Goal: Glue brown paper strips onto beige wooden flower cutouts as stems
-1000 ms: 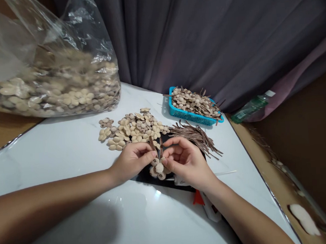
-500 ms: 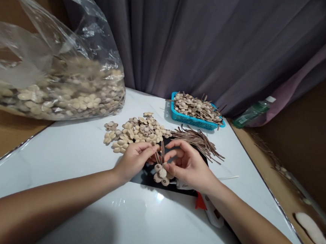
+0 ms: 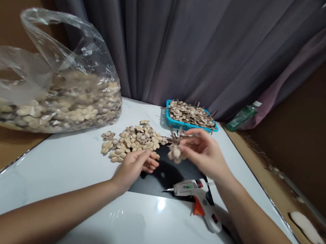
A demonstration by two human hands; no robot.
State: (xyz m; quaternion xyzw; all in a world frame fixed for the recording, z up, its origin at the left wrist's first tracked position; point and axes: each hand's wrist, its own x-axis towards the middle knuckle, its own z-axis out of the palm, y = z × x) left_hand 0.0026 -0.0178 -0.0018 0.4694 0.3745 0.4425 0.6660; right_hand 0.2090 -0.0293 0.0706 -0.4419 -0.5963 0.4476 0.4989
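The right hand (image 3: pixel 211 157) is grasping a beige flower piece (image 3: pixel 176 153) by its right side, between thumb and fingers. The flower piece is hanging over the far part of the black mat (image 3: pixel 149 187); its ribbon ends (image 3: pixel 180 133), blurred, are pointing toward the far edge of the counter (image 3: pixel 83 154). The left hand (image 3: pixel 138 165) is hovering half open over the mat's left side, with nothing visible between its fingers. Beside it, a pile of flower pieces (image 3: pixel 141 137) is lying toward the far edge. A blue basket (image 3: pixel 168 114) is standing near the far right corner, holding similar pieces. A glue gun (image 3: pixel 182 188) is lying at the mat's near edge, its nozzle facing left.

For sound handling, the right hand should be pinching the petals lightly, without squeezing the rounded centre. The ribbon ends should be hanging free of the fingers. Both wrists should be clearing the nozzle, which may be hot.
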